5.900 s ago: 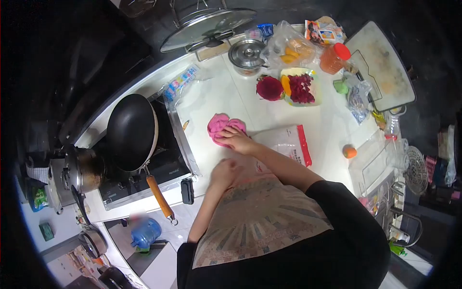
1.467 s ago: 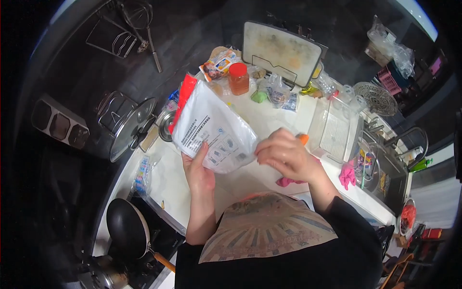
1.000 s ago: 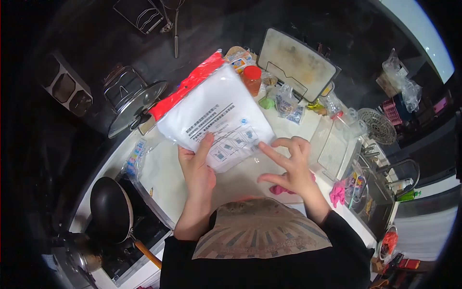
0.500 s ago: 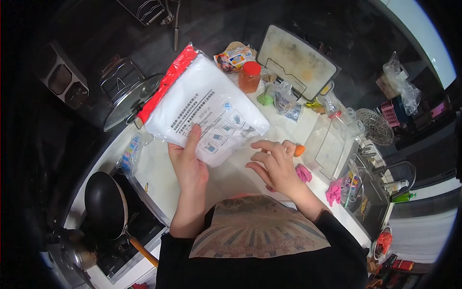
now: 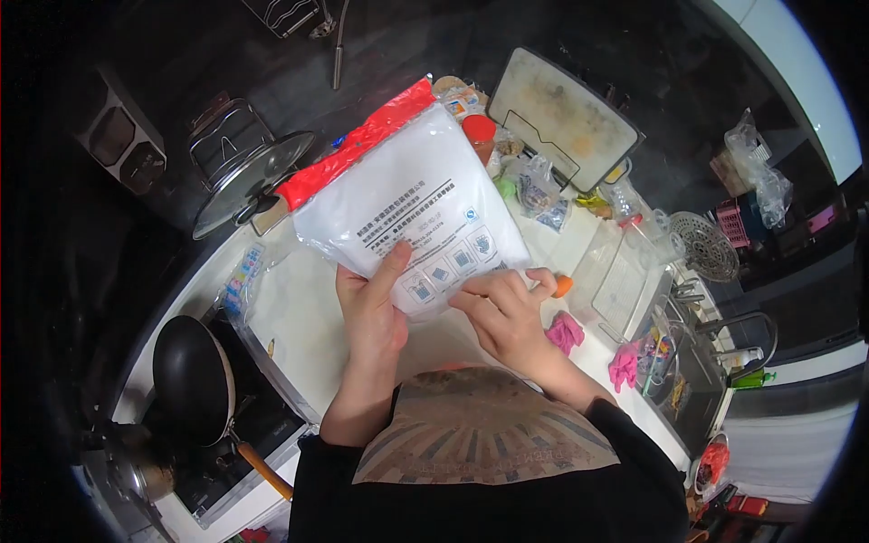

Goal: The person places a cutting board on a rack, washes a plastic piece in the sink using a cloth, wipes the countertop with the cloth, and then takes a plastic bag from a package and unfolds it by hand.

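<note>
A white plastic package (image 5: 407,199) with a red top strip and printed text is held up over the counter, tilted. My left hand (image 5: 373,303) grips its lower left edge, thumb on the printed face and fingers behind. At the lower right edge, my right hand (image 5: 507,312) touches the package with its fingers bent and pressed together, pinching the edge. A pink cloth (image 5: 565,332) lies on the counter to the right of my right hand, near an orange piece of food (image 5: 563,286).
Black pan (image 5: 192,380) on the stove at left; glass lid (image 5: 258,185) on a rack behind. Red-lidded jar (image 5: 480,136), bags (image 5: 534,185) and cutting board (image 5: 566,113) at the back. Clear plastic container (image 5: 620,281), another pink cloth (image 5: 625,365) and sink (image 5: 692,380) at right.
The package was lifted from the counter, where it lay earlier beside the pink cloth. In the last half second it has shifted right, and my right hand has closed onto its lower edge.
</note>
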{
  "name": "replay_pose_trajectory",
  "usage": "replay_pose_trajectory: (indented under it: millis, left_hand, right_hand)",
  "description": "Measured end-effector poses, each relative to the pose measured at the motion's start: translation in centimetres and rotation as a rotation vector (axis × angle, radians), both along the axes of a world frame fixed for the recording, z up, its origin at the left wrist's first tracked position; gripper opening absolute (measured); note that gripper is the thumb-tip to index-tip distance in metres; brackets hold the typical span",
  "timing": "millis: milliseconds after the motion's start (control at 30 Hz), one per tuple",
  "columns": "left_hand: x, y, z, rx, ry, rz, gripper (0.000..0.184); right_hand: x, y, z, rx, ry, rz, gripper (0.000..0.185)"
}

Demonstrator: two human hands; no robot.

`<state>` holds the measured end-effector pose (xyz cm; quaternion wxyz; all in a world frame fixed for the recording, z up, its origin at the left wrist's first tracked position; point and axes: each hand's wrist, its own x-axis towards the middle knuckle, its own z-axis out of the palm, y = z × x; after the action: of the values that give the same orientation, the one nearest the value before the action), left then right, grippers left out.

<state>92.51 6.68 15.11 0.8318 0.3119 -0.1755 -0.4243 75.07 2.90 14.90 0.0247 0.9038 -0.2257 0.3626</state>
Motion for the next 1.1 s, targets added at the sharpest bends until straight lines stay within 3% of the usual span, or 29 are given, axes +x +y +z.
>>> replay_pose_trajectory:
  millis: [267,367,500,567,600,667,700,767,800,867,967,1100]
  left_hand:
    - [0.2,-1.3,-0.3,0.002,-0.003,0.108,0.042]
    - [2.3,-1.3,-0.4,0.017,-0.008,0.147,0.040]
    - [3.9,-0.7,1.2,-0.062,-0.040,0.162,0.039]
    - [3.5,-0.6,1.4,-0.089,-0.088,0.165,0.039]
    - [2.9,-0.8,1.2,-0.101,-0.095,0.158,0.039]
    - [1.8,-1.0,0.6,-0.115,-0.099,0.151,0.039]
    - [1.3,-1.1,0.2,-0.114,-0.090,0.121,0.041]
    - [0.4,-1.1,0.0,-0.116,-0.070,0.089,0.042]
    - [0.1,-0.9,0.1,-0.128,0.004,0.046,0.040]
    - [-0.3,-0.8,0.1,-0.143,0.083,0.006,0.038]
    - [-0.6,-0.7,-0.1,-0.154,0.131,-0.045,0.051]
    - [-1.0,-1.0,-0.7,-0.168,0.146,-0.049,0.059]
  right_hand:
    - [-2.1,2.1,-0.9,0.130,0.225,0.093,0.032]
    - [-3.6,2.0,-2.4,0.154,0.188,0.104,0.022]
    - [-5.0,2.2,-3.5,0.240,0.185,0.038,0.026]
    - [-4.9,2.4,-2.7,0.445,-0.088,0.130,0.035]
    - [-4.6,2.6,-1.8,0.443,-0.087,0.131,0.035]
    - [-3.3,2.6,0.1,0.781,-0.256,0.275,0.037]
    - [-2.6,2.6,0.2,0.780,-0.252,0.273,0.037]
    - [-1.4,2.8,0.2,1.292,-0.475,0.323,0.036]
    - [-1.3,2.5,-0.8,1.289,-0.468,0.318,0.036]
    - [-1.2,1.5,-3.2,1.476,-0.701,0.384,0.034]
    - [-1.1,1.1,-3.4,1.527,-0.731,0.293,0.029]
    - [-1.0,0.6,-3.2,1.430,-0.743,0.270,0.033]
